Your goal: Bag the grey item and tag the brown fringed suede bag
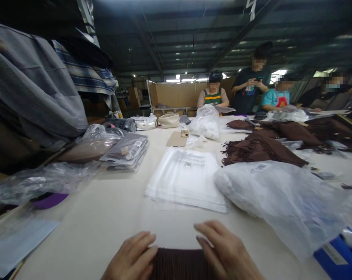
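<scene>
At the bottom of the head view lies a folded dark brown fringed scarf (182, 264), cut off by the frame's lower edge. My left hand (132, 256) rests at its left side with fingers stretched and slightly bent, touching the cloth's edge. On the other side is my right hand (226, 251), its fingers apart and partly over the scarf's right edge. Neither hand appears to grip the cloth. Just beyond them is a stack of clear plastic bags (184, 179) with a barcode label on top.
A large plastic sack (275, 190) bulges at right, beside a blue object (333, 254). Brown fringed scarves (257, 147) lie behind it. Bagged grey cloths (127, 151) are stacked at left. Several people, including one in a striped apron (213, 97), are across the table (85, 221).
</scene>
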`<state>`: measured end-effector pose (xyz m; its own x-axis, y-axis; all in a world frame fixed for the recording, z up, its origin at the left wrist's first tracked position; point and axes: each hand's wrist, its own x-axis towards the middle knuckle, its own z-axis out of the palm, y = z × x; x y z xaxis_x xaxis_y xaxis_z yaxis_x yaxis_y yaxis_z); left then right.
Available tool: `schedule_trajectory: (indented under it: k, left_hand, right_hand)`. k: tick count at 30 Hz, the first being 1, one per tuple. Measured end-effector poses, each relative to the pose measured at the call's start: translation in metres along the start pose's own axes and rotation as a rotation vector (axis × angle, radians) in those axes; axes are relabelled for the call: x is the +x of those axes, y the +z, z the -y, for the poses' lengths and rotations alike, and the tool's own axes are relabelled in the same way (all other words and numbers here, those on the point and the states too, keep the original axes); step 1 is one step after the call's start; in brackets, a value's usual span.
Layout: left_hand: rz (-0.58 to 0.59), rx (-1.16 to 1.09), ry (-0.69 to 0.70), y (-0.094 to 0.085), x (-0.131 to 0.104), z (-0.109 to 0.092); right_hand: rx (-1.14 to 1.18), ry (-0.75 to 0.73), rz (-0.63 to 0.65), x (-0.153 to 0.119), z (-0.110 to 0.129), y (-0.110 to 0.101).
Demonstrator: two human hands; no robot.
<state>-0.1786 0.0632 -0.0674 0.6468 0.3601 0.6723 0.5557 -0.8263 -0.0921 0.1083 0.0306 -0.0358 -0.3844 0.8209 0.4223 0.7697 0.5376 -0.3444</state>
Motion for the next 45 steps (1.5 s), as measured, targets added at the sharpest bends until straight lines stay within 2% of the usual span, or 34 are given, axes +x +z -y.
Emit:
schedule_trajectory:
  k: [2,4,6,7,9,11,13,14,17,20,24,26,28,33,37,42,45]
  left_hand:
    - [0.023,-0.009,-0.082,0.019,0.031,0.034]
    - [0.059,0.017,-0.17,0.045,0.056,0.063]
    - [0.139,0.015,-0.244,0.071,0.075,0.085]
    - [0.217,-0.009,-0.291,0.084,0.083,0.093]
    - [0.406,-0.059,-0.448,0.104,0.098,0.106]
    - [0.517,-0.047,-0.723,0.118,0.112,0.116]
    - [0.524,0.015,-1.016,0.128,0.122,0.128]
    - [0.52,0.035,-1.12,0.132,0.124,0.134]
    - [0.57,0.003,-1.247,0.137,0.122,0.146]
    - [0.619,-0.045,-1.254,0.132,0.11,0.139]
    - [0.669,-0.072,-1.215,0.115,0.09,0.107]
    - [0.654,-0.02,-1.199,0.109,0.086,0.092]
    - [0.61,-0.007,-1.238,0.106,0.087,0.085]
    - [0.534,-0.214,-1.433,0.111,0.097,0.09]
    - [0.459,-0.382,-1.513,0.116,0.1,0.094]
    - [0.352,-0.612,-1.602,0.128,0.105,0.088]
    - [0.291,-0.668,-1.609,0.136,0.114,0.083]
  right_hand:
    - [-0.078,0.159,0.117,0.05,-0.042,0.005]
    - [-0.137,0.205,0.252,0.092,-0.074,0.018]
    - [-0.157,0.203,0.324,0.119,-0.096,0.035]
    - [-0.155,0.2,0.342,0.126,-0.103,0.044]
    - [-0.146,0.192,0.385,0.13,-0.112,0.058]
    - [-0.122,0.176,0.417,0.126,-0.118,0.066]
    - [-0.087,0.163,0.438,0.121,-0.122,0.068]
    - [-0.069,0.16,0.443,0.119,-0.123,0.067]
    - [-0.029,0.149,0.449,0.117,-0.126,0.063]
    - [-0.015,0.119,0.445,0.111,-0.126,0.059]
    - [0.015,0.031,0.437,0.092,-0.125,0.057]
    - [0.017,0.013,0.43,0.085,-0.124,0.056]
    - [0.01,0.019,0.423,0.081,-0.122,0.056]
    - [0.027,0.033,0.401,0.081,-0.12,0.056]
    - [0.036,0.03,0.363,0.08,-0.121,0.057]
    - [0.015,-0.004,0.345,0.079,-0.124,0.06]
    - [0.007,-0.017,0.347,0.078,-0.126,0.063]
